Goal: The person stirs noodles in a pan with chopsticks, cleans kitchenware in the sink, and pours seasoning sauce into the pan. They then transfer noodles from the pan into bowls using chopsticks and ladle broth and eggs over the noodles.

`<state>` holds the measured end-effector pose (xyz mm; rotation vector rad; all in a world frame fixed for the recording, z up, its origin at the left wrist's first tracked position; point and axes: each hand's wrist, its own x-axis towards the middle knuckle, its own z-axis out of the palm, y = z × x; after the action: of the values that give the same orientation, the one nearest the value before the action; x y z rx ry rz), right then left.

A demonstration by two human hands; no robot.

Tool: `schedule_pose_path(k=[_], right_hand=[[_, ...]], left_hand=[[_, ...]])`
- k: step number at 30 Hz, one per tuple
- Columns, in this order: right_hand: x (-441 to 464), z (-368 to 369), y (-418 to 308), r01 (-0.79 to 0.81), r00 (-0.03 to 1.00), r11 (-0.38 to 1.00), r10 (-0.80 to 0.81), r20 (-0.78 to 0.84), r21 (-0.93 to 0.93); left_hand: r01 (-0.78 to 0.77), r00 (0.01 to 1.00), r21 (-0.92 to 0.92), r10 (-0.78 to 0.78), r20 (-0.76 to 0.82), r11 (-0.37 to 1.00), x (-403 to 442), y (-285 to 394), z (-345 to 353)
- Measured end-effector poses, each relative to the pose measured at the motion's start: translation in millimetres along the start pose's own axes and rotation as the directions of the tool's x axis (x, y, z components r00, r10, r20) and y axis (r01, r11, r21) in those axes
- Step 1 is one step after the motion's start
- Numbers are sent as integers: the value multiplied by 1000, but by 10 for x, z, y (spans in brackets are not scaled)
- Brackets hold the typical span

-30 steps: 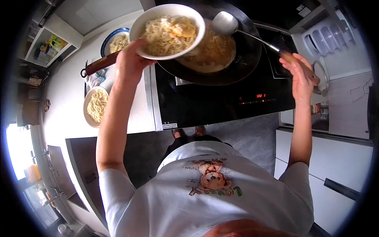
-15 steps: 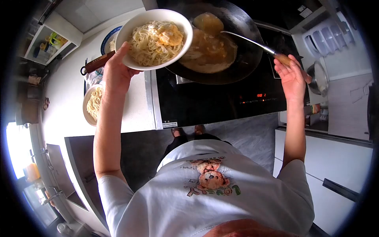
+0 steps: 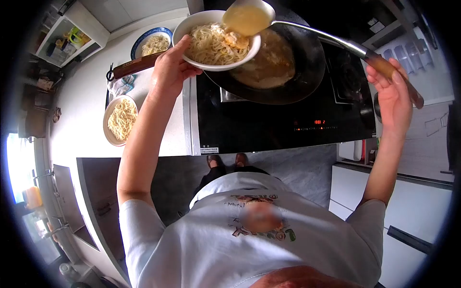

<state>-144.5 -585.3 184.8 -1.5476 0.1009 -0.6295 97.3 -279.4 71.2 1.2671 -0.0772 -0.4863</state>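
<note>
My left hand [image 3: 172, 67] grips the rim of a white bowl [image 3: 192, 25] of noodles [image 3: 209, 45] with some egg on top. The bowl is held up over the near-left edge of a dark wok [image 3: 312, 72], which contains brownish broth [image 3: 269, 62]. In my right hand [image 3: 394, 98] is the wooden handle of a metal ladle [image 3: 331, 38]. Its scoop, full of cloudy yellowish broth [image 3: 246, 18], is above the bowl's right side; whether it touches the rim I cannot tell. The wok's own wooden handle [image 3: 137, 66] sticks out to the left, behind my left hand.
A second bowl of noodles [image 3: 122, 120] and a blue-rimmed bowl of noodles [image 3: 155, 44] stand on the white counter [image 3: 77, 110]. Beside them lies a cloth [image 3: 121, 85]. The wok sits on a black cooktop [image 3: 269, 122] with a lit red display.
The ladle has risen out of the wok with broth and moved to the bowl. My left hand and the bowl have shifted right in view; my right hand has moved right.
</note>
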Motion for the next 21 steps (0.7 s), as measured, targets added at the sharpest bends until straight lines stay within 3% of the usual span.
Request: schedule_pose_path(k=[5, 8, 14, 19, 21], right_hand=[[-119, 25, 19, 151, 989, 983, -150, 16, -107], [-125, -35, 302, 125, 991, 989, -129, -44, -77], [-303, 43, 935, -71, 980, 997, 72, -187, 12], [-408, 56, 1120, -140, 966, 988, 149, -210, 60], [-426, 66, 1201, -179, 953, 970, 212, -215, 165]], left_hand=[[-3, 1000, -15, 4, 30, 1000, -23, -43, -45], [8, 999, 6, -8, 52, 1000, -62, 1, -113], [-39, 998, -61, 42, 47, 997, -134, 87, -337], [-96, 995, -28, 95, -13, 995, -255, 114, -419], [-89, 996, -12, 89, -16, 996, -277, 117, -456]])
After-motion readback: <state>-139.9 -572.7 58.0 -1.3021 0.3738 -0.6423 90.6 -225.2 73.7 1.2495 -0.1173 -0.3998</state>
